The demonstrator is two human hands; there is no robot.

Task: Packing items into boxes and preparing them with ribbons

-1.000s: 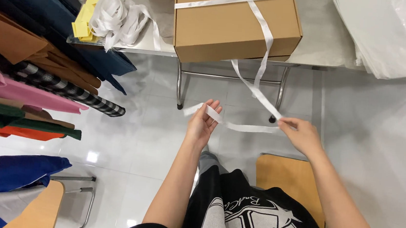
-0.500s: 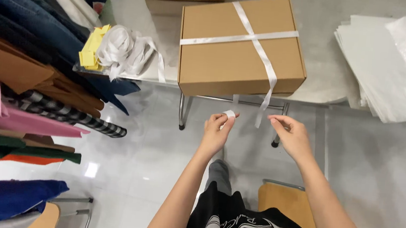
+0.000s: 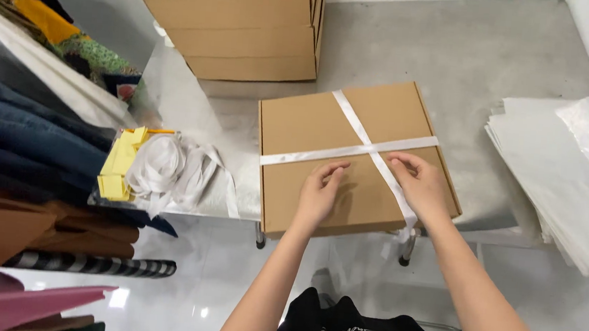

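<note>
A flat brown cardboard box (image 3: 312,128) lies on a metal table (image 3: 233,135), crossed by white ribbon (image 3: 349,151) in two bands. My left hand (image 3: 320,193) rests on the box lid near its front edge, fingertips touching the crosswise ribbon. My right hand (image 3: 417,183) lies on the lid to the right, fingers pinching the lengthwise ribbon just below the crossing. A ribbon end hangs over the box's front edge.
A loose heap of white ribbon (image 3: 166,168) and yellow paper (image 3: 118,164) sits left of the box. Stacked cardboard boxes (image 3: 243,26) stand behind. Folded clothes (image 3: 26,142) pile up at the left, clear plastic bags (image 3: 570,175) at the right.
Both hands have risen from below the table edge, where they held the ribbon ends, onto the box lid. The view has tilted up toward the table.
</note>
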